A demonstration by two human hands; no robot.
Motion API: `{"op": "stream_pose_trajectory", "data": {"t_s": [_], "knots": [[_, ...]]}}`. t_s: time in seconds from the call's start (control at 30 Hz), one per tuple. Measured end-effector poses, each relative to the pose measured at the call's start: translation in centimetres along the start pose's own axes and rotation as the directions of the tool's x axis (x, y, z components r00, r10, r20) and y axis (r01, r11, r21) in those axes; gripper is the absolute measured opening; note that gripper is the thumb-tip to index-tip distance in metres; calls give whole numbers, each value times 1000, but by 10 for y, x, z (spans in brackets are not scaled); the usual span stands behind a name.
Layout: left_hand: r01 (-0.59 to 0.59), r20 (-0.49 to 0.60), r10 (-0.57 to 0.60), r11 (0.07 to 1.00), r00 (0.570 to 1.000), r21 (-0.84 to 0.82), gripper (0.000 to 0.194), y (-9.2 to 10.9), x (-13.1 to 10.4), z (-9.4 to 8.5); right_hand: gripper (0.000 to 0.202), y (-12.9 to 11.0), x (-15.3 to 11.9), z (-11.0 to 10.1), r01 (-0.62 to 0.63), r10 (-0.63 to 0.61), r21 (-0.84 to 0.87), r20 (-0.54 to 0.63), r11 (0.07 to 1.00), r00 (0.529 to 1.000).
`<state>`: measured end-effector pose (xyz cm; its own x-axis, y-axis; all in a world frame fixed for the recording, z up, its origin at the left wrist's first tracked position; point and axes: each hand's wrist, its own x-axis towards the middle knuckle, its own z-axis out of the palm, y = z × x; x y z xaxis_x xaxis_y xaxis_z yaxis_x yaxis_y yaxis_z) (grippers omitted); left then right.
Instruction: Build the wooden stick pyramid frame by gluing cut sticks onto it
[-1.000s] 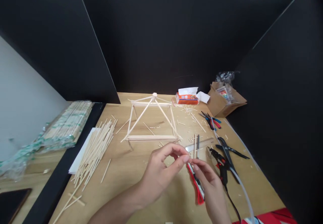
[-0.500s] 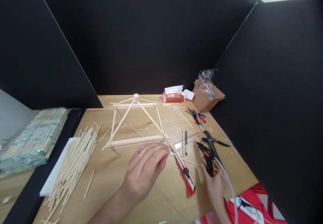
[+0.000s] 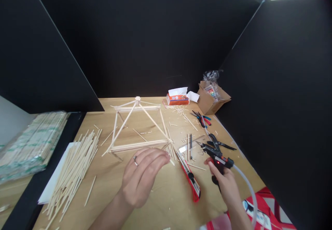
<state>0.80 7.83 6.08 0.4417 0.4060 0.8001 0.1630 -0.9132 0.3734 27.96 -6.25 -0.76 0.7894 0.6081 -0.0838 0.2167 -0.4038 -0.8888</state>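
Note:
In my right hand (image 3: 225, 180) is a black hot glue gun (image 3: 214, 153) with a glowing red light, its nozzle pointing up and left. A translucent glue stick trails from its back toward me. My left hand (image 3: 145, 174) wears a ring and pinches a short piece of wooden stick (image 3: 172, 162) whose pale end sticks out past the fingertips. Just beyond that hand stands a frame of wooden sticks (image 3: 141, 145), its slanted sticks meeting in a bundled peak. Between my hands lies a red utility knife (image 3: 191, 179) with its blade out.
Loose wooden sticks (image 3: 75, 169) lie on white paper at left, beside plastic-wrapped bundles (image 3: 33, 143). Toward the right are pliers (image 3: 201, 118), black cutters (image 3: 225, 145), a clear ruler (image 3: 183, 149) and stick scraps. A tissue pack (image 3: 177, 99) and cardboard box (image 3: 211, 102) stand behind. Black panels (image 3: 160, 40) surround the table.
My right hand has picked the glue gun up off the table and turned its nozzle up and left. My left hand has shifted slightly left, and the stick piece in its fingers now shows.

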Motion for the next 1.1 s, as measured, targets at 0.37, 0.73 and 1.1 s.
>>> {"op": "stream_pose_trajectory", "data": {"t_s": [0.37, 0.73, 1.1], "knots": [[-30, -27, 29, 999, 999, -24, 28, 6, 1, -6, 52, -88, -52, -20, 27, -233, 325, 616, 945, 753], [-22, -15, 22, 998, 1000, -53, 28, 7, 2, -10, 50, -94, -43, -13, 71, -287, 331, 667, 941, 688], [-8, 5, 8, 996, 1000, -94, 29, 7, 0, -11, 44, -100, -42, -11, -61, -225, 355, 707, 933, 670]]}}
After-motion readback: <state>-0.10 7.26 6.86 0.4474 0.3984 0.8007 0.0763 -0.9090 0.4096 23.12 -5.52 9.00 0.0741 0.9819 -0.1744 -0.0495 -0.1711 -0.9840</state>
